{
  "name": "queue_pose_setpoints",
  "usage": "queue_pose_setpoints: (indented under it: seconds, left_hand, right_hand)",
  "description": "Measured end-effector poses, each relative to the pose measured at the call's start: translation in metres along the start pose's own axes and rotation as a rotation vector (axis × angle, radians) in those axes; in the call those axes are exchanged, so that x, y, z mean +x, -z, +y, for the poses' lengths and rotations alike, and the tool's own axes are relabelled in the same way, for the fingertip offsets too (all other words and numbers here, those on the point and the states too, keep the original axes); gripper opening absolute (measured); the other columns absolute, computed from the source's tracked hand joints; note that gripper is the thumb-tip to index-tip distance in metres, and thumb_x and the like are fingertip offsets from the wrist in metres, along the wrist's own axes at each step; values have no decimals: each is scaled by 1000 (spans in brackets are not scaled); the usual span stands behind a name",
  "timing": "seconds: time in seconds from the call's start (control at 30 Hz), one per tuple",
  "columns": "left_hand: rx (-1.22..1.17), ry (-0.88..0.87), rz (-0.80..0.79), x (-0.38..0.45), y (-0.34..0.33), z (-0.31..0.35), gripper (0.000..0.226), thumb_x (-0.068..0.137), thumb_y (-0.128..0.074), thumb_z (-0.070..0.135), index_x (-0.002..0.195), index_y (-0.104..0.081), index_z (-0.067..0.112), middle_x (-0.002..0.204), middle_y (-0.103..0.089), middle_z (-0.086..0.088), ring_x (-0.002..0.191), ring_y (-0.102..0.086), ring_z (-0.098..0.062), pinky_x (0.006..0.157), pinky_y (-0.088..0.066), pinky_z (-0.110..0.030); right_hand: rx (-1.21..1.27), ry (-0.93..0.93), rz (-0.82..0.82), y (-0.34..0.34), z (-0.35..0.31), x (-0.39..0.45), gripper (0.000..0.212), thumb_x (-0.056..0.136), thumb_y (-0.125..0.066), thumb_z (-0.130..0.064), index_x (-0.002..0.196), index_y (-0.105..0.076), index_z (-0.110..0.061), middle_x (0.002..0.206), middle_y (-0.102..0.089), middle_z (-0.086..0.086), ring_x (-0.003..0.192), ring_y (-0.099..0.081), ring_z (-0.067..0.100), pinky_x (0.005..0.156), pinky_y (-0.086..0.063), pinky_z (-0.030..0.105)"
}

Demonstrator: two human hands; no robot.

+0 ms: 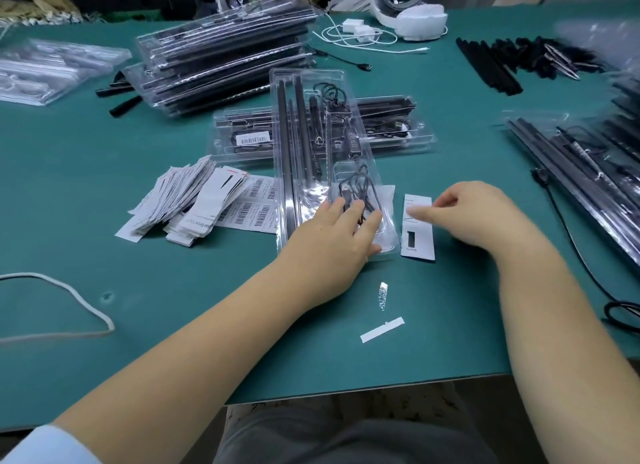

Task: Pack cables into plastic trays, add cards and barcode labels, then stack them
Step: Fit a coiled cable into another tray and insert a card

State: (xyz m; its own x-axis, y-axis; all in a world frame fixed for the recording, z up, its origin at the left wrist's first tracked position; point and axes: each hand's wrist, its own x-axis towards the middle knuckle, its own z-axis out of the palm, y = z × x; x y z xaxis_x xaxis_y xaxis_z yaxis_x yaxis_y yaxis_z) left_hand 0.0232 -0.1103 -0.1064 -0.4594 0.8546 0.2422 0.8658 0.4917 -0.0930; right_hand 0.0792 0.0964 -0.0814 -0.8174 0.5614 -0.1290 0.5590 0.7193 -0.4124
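Left hand (pixel 341 228): flat, fingers straight, pressing the clear tray (pixel 329 159) so it stays put mid-desk.
Right hand (pixel 464 214): fingers pinch the card (pixel 418 226) just beside the tray, likely to put it in.

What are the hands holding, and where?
The right hand pinches the card at its top edge. The left hand lies flat on the near end of the plastic tray.

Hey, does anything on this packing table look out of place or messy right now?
Mostly minor. Two scraps, a white paper strip and a shiny bit of film, lie loose on the green mat near the open tray. The pile of cards has slumped sideways into a fan. Nothing looks damaged.
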Motion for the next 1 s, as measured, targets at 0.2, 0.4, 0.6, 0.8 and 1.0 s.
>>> queue_pose_setpoints:
  seconds: [0.2,0.4,0.6,0.8,1.0]
  left_hand:
    - [1,-72,190,0,-1,-1,48,92,-36,27,118,-62,-4,109,-65,-27,95,-63,-45,82,-52,-54]
    - [-22,-47,222,1,-4,1,50,92,-33,25,117,-61,-7,111,-64,-29,97,-62,-49,82,-51,-58]
    - [-59,-34,271,1,-4,0,49,92,-35,25,115,-62,-8,113,-64,-28,99,-62,-48,83,-51,-57]
    - [-90,-14,289,1,-4,1,50,92,-35,25,116,-61,-9,114,-62,-29,100,-61,-50,84,-50,-60]
    - [-67,-18,304,1,-5,0,49,92,-36,25,115,-62,-9,113,-64,-28,98,-62,-48,83,-51,-58]
  right_hand:
    - [125,111,-40,-7,-14,-2,31,77,-73,-27,103,-57,-32,102,-57,-6,91,-54,16,70,-38,27]
    - [194,142,9,-4,-6,1,24,81,-66,-11,83,-50,-30,93,-61,-8,82,-56,16,62,-39,26]
    - [644,-5,-115,19,9,1,23,83,-59,1,80,-57,-22,80,-62,8,60,-53,19,56,-43,28]
    - [667,59,-426,19,4,-9,21,81,-58,5,77,-65,-15,70,-56,4,47,-47,9,39,-38,15]
    - [612,17,-363,21,5,-7,24,79,-56,7,70,-65,-14,55,-54,1,38,-45,6,37,-36,12]
